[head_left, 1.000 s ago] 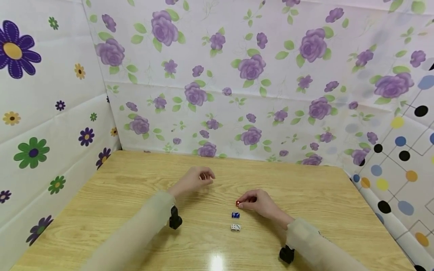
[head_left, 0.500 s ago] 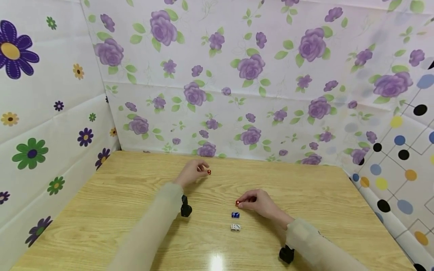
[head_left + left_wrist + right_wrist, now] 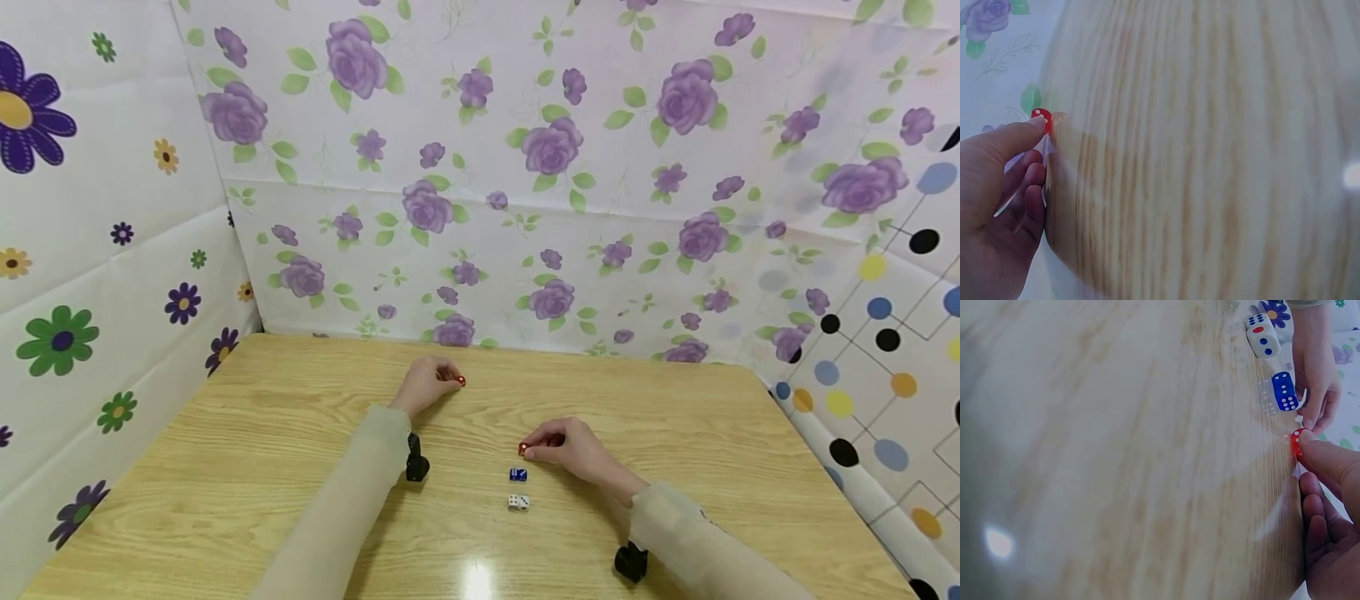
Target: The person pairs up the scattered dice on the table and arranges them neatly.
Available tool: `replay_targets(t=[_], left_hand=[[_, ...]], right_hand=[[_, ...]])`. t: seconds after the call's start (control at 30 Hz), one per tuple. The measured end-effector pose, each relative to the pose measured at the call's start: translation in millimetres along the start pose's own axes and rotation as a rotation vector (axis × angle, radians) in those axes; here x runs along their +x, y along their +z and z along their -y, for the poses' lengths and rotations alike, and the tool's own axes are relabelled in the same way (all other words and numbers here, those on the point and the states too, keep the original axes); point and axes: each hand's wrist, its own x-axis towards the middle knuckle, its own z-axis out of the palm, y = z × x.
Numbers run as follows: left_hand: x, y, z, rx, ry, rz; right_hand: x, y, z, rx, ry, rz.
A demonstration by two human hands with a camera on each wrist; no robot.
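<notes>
My left hand is toward the back of the table and pinches a red die between thumb and fingertip. The left wrist view shows that red die, with white dots, under the thumb tip, the other fingers curled below. Nearer and to the right, my right hand pinches another red die close over the table. In front of it lie a pair of blue dice side by side, then a pair of white dice. From the right wrist, the red die is partly covered by the thumb.
Everything sits on a light wood-grain table. Flower-print sheeting stands along its back edge, with a daisy-print sheet at the left and a dotted sheet at the right. A black camera mount hangs from the left wrist.
My left hand has moved back and slightly left since a second ago. A red die became visible at its fingertips, and its fingers have drawn in around it. My right hand has stayed put.
</notes>
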Motion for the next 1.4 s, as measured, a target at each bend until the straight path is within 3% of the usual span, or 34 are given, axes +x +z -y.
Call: replay_targets(t=[0.4,0.83,1.03,1.4], left_hand=[[-4.3,-6.3,-3.7,0.002,0.017,0.084],[-15.3,3.5,-12.6,0.020,0.048,0.149],[-22.7,9.0,-17.6,0.019,0.045,0.152],[-39.1,17.2,-22.7,0.029,0.110,0.137]], right_hand=[[-0.6,1.7,0.6,0.004,0.007,-0.011],[-1.2,1.9,1.6,0.004,0.002,-0.013],[-1.3,1.9,2.3,-0.005,0.006,-0.015],[-1.8,4.2,1.9,-0.006,0.016,-0.030]])
